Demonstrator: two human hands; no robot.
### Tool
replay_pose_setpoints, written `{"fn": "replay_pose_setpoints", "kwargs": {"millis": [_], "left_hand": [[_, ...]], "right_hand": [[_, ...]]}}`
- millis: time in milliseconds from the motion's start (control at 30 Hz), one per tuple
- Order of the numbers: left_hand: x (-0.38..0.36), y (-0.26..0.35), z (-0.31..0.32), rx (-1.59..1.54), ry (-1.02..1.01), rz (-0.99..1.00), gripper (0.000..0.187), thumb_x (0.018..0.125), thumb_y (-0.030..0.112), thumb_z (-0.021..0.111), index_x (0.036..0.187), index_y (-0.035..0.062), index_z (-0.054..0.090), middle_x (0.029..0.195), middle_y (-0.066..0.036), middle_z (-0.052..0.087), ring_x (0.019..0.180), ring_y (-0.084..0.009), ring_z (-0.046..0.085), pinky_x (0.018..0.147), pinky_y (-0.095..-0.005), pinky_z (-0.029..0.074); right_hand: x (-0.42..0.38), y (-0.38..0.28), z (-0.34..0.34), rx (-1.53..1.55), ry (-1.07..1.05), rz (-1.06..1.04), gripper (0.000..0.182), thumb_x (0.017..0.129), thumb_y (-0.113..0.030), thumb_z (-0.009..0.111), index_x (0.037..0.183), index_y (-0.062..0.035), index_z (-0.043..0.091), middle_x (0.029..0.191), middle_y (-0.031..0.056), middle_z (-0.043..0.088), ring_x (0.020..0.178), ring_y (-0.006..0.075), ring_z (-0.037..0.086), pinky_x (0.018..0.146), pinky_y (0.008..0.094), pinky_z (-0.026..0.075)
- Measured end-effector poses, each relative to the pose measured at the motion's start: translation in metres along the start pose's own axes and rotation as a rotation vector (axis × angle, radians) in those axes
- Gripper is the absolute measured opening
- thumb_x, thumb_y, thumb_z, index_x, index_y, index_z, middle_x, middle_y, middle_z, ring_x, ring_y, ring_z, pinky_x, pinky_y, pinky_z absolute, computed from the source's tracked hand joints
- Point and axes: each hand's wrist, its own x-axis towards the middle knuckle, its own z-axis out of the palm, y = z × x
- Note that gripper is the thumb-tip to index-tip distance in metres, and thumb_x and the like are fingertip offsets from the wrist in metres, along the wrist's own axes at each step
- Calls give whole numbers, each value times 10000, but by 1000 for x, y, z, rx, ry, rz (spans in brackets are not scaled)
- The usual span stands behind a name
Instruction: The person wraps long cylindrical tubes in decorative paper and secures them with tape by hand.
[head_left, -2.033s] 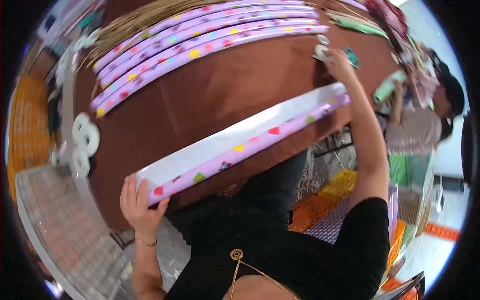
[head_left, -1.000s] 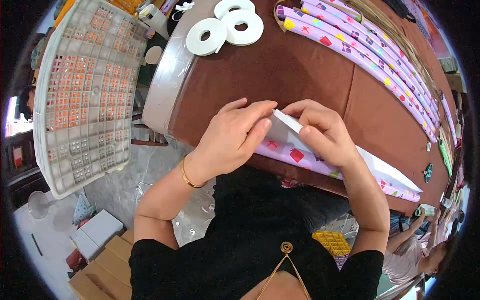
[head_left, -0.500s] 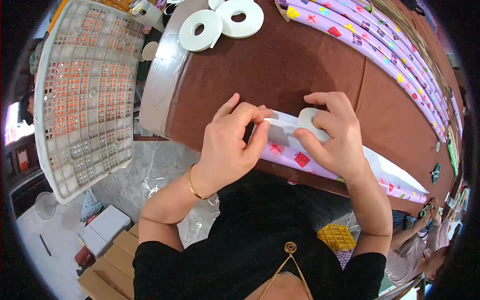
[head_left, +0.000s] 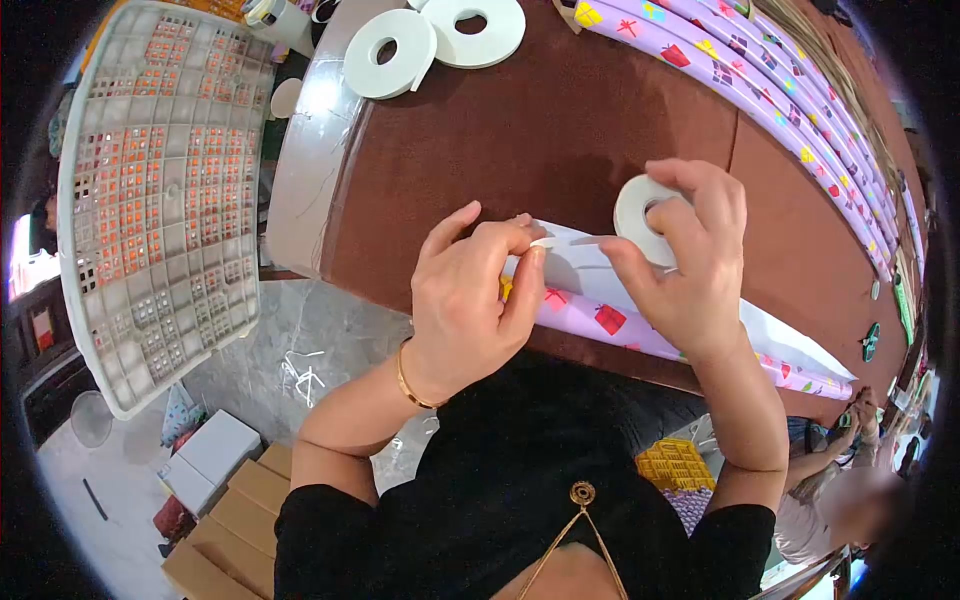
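Note:
A long roll of purple gift-wrap paper [head_left: 610, 322], white on its inner side, lies along the near edge of the brown table [head_left: 560, 130]. My left hand [head_left: 470, 295] pinches the free end of a white tape strip at the paper's left end. A small white tape roll [head_left: 642, 208] sits in my right hand [head_left: 685, 265], lifted a little above the paper, with the strip stretched between both hands.
Two larger white tape rolls [head_left: 432, 35] lie at the table's far left corner. Several wrapped purple rolls [head_left: 780, 90] lie across the far side. A grey plastic crate tray [head_left: 160, 190] stands left of the table. Cardboard boxes [head_left: 225, 530] sit on the floor. Another person [head_left: 850, 500] is at the lower right.
My right hand has drawn the tape roll to the right and up, pulling out a strip. My left hand stays on the paper's end, holding the tape's start.

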Motion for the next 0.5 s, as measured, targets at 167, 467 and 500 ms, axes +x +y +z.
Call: {"fn": "replay_pose_setpoints", "kwargs": {"millis": [167, 467, 500], "left_hand": [[0, 0, 1, 18, -9, 2, 142, 851, 38, 678, 974, 36, 608, 876, -70, 708, 865, -232, 720, 987, -419, 456], [-15, -8, 3, 55, -50, 133, 365, 830, 122, 727, 1147, -11, 605, 1070, -134, 690, 1007, -287, 686, 1065, -470, 426], [-16, -9, 1, 80, -74, 179, 405, 825, 161, 748, 1158, -15, 599, 1099, -144, 681, 1035, -301, 678, 1078, -480, 419]], "right_hand": [[0, 0, -1, 251, -43, 8, 195, 727, -79, 712, 800, -8, 546, 1234, 232, 556, 1091, 373, 539, 922, 452, 452], [0, 4, -1, 245, -68, 23, 117, 756, -69, 620, 788, 17, 547, 1175, 229, 562, 1038, 351, 558, 890, 426, 476], [-1, 5, 0, 257, -57, 33, 149, 761, -96, 647, 797, 20, 560, 1142, 220, 563, 1017, 353, 546, 875, 432, 467]]}}
